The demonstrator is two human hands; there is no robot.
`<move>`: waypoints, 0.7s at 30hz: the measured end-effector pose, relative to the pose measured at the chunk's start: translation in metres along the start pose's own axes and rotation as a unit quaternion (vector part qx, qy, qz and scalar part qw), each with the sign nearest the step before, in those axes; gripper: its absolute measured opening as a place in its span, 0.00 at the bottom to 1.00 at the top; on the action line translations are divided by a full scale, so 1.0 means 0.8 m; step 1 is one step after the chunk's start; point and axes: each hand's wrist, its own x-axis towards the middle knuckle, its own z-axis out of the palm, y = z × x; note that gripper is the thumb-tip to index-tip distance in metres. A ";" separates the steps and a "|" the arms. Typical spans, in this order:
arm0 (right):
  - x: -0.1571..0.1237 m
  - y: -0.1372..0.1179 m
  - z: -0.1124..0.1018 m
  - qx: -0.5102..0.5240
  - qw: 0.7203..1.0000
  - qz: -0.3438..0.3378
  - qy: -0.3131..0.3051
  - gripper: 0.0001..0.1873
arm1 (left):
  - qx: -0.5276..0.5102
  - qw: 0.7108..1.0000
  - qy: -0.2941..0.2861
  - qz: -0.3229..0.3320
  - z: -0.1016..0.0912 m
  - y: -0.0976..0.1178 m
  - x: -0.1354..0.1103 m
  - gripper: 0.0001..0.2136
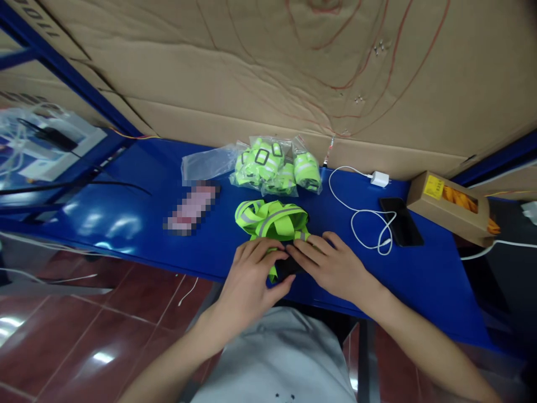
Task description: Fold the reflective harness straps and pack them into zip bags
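A neon-yellow reflective strap (272, 219) with grey stripes lies in loose loops on the blue table, just beyond my hands. Its near end runs to a black piece (287, 267), whose kind I cannot make out. My left hand (255, 274) curls around the left side of this end, fingers and thumb closed on the strap. From the other side, my right hand (325, 263) rests bent fingers on the black piece and the strap's near end; its fingertips are partly hidden. Behind the loops sit several clear bags (268, 165) packed with similar neon straps and black buckles.
An empty clear bag (207, 163) and a pixelated pink item (193, 208) lie to the left. On the right are a white charger (380, 179) with cable, a black phone (401, 222) and a cardboard box (451, 207). A pen (329, 151) leans against the cardboard wall.
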 end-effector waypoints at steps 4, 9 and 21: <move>-0.002 -0.016 -0.017 -0.009 0.999 0.003 -0.034 0.22 | -0.027 0.999 -0.031 -0.030 -0.016 0.010 -0.004 0.12; -0.007 -0.051 -0.013 0.009 0.995 0.043 -0.087 0.22 | 0.012 0.991 -0.128 -0.047 -0.010 0.014 -0.005 0.10; -0.086 -0.001 -0.042 0.143 0.960 0.238 0.040 0.19 | -0.077 0.996 -0.016 -0.051 -0.051 -0.050 -0.032 0.10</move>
